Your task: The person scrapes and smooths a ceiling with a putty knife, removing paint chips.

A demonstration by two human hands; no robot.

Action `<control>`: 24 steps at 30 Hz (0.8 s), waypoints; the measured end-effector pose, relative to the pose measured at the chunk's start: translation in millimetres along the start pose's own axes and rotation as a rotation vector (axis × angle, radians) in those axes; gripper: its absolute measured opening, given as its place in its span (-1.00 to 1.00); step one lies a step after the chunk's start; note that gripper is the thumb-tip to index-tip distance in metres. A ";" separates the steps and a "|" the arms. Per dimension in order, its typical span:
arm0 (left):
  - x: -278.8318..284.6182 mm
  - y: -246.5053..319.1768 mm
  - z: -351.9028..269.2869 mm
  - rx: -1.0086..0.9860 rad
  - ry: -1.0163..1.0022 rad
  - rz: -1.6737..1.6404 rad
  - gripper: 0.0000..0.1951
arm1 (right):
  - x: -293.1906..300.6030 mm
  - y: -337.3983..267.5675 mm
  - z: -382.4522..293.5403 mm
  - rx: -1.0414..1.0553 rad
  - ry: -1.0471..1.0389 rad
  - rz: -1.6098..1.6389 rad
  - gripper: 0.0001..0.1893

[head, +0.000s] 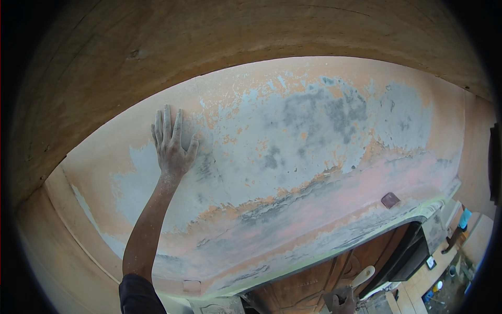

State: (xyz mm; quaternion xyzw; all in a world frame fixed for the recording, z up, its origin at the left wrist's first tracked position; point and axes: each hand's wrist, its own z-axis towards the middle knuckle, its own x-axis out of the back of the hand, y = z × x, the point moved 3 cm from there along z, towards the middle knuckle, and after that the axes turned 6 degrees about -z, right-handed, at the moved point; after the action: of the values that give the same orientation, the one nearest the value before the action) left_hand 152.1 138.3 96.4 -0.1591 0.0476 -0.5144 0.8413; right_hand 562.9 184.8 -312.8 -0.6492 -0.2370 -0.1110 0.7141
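My left hand (172, 151), pale with dust, lies palm-on against the patchy wall (251, 145), its fingers pointing up and slightly apart. The wall carries peach paint with broad bare patches of white and grey filler and a pinkish band lower down. At the bottom edge my right hand (344, 304), partly cut off by the frame, grips a scraper by its metal blade (338, 295). The scraper's pale handle (363, 276) sticks out up and to the right.
Overhead curves a brown ceiling (235, 31). Below the wall are a carved wooden door (302, 286) and a dark-framed opening (406, 255). Two small square fittings, one maroon (390, 200), sit low on the wall. Tools and containers (437, 286) lie on the floor at lower right.
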 end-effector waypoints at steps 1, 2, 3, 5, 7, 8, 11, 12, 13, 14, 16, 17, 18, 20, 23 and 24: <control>1.8 -0.1 0.6 -0.012 0.007 0.004 -0.36 | -6.2 9.3 0.9 0.016 0.025 0.036 -0.53; 2.7 0.8 -0.1 -0.014 0.005 0.007 -0.36 | -10.1 17.5 1.1 0.031 0.049 0.073 -0.54; 1.6 1.0 0.1 -0.011 0.007 0.003 -0.36 | -11.3 17.2 2.2 0.034 0.045 0.078 -0.54; 0.8 -0.9 -0.6 -0.015 0.006 0.005 -0.36 | -8.8 11.7 1.6 0.151 0.126 0.005 -0.54; -0.6 -2.6 -2.5 -0.003 0.009 -0.001 -0.35 | -3.3 6.7 2.7 0.150 0.094 -0.013 -0.54; -1.0 -3.6 -1.5 -0.008 0.005 0.000 -0.35 | -3.9 5.1 3.4 0.152 0.064 -0.035 -0.54; 0.1 0.2 -0.3 -0.003 -0.002 -0.005 -0.36 | -5.7 12.7 3.7 0.106 0.079 0.015 -0.51; -0.1 0.8 0.5 -0.010 0.006 -0.012 -0.36 | -7.4 13.7 4.0 0.104 0.076 0.017 -0.51; -0.6 1.2 0.9 -0.017 0.014 -0.018 -0.36 | -7.5 14.5 3.5 0.102 0.109 -0.007 -0.49; -1.9 1.1 0.8 -0.018 0.011 -0.016 -0.36 | -7.1 14.9 3.1 0.100 0.142 -0.031 -0.46; -2.6 0.0 0.3 -0.029 0.015 0.001 -0.37 | -7.8 17.6 5.0 0.063 0.094 -0.024 -0.44; -3.1 -0.3 -0.1 -0.028 0.013 0.006 -0.37 | -7.8 18.8 5.8 0.024 0.049 -0.019 -0.41; -3.2 -0.7 -0.6 -0.029 0.016 0.011 -0.37 | -5.6 14.1 4.4 0.025 0.042 -0.019 -0.41; -3.2 -1.2 -1.2 -0.027 0.013 0.022 -0.37 | -0.1 3.6 2.2 -0.065 0.022 -0.100 -0.40; -1.3 -3.0 -0.7 -0.023 0.022 0.022 -0.37 | -0.2 0.4 3.1 -0.103 -0.012 -0.081 -0.41; -0.9 -2.3 -2.1 -0.026 0.022 0.006 -0.38 | -2.0 1.1 3.5 -0.094 -0.026 -0.093 -0.41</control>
State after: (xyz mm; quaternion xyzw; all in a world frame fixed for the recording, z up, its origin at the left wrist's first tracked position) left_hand 149.2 137.7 95.0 -0.1642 0.0643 -0.5127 0.8402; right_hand 561.0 188.0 -314.6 -0.6716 -0.2709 -0.1467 0.6738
